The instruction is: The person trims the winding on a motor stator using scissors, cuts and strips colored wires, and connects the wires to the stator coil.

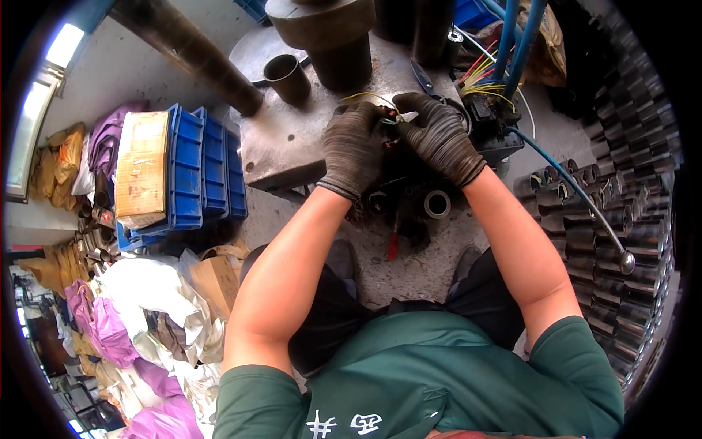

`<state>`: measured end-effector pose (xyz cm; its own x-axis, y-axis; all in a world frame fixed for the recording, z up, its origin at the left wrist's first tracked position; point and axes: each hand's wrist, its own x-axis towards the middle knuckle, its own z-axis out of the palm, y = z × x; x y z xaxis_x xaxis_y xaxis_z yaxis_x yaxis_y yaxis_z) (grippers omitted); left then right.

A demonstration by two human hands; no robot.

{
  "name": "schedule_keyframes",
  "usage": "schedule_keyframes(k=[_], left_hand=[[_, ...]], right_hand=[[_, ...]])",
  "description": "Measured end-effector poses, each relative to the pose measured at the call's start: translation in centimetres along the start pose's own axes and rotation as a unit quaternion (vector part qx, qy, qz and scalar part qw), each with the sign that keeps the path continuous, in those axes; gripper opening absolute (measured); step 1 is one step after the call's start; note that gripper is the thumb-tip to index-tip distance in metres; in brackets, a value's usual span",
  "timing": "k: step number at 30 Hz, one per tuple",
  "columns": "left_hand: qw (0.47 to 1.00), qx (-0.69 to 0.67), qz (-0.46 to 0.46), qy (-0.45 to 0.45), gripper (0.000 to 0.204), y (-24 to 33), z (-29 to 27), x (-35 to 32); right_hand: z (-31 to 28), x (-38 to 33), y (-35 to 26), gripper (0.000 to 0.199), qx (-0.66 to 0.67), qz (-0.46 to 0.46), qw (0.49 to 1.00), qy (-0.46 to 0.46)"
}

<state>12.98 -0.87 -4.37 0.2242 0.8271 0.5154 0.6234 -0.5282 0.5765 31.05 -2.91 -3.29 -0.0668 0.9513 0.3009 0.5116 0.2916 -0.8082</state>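
Note:
Both my hands, in dark grey knit gloves, meet over the front of a grey metal machine table (281,139). My left hand (353,146) and my right hand (442,137) are closed, their fingertips pinching a small dark part with red bits and thin wires (390,117). A thin yellow wire (369,94) arches from between the fingers over my left hand. Something small and white pokes out by my right fingertips; its kind is unclear. Just beyond my right hand lies a dark pointed blade (420,77), perhaps of scissors. The gloves hide most of the held part.
A hollow metal cylinder (287,77) and a heavy machine column (340,58) stand on the table. Red and yellow wires (482,77) hang by blue hoses at right. A ball-ended lever (626,262) juts over stacked metal tubes (599,212). Blue crates (201,164) and a carton (142,168) stand left.

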Motion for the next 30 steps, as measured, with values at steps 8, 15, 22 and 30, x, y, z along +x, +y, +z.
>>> schedule_keyframes(k=[8,15,22,30], left_hand=[[0.997,-0.011,-0.046,-0.067,0.019,0.1,-1.1,0.4],[0.994,-0.003,-0.008,-0.108,0.023,1.0,-1.9,0.5],[0.997,-0.024,-0.02,-0.069,0.017,-0.3,-0.4,0.5],[0.997,0.035,-0.033,-0.066,0.013,0.2,-0.3,0.2]], right_hand=[[-0.7,-1.1,0.9,0.029,-0.017,-0.051,0.996,0.076],[-5.4,-0.7,2.7,0.042,-0.323,0.093,0.942,0.018],[-7.4,-1.1,3.3,0.06,-0.248,0.099,0.962,-0.05],[-7.9,-6.3,1.4,0.073,0.433,0.275,0.855,-0.072]])
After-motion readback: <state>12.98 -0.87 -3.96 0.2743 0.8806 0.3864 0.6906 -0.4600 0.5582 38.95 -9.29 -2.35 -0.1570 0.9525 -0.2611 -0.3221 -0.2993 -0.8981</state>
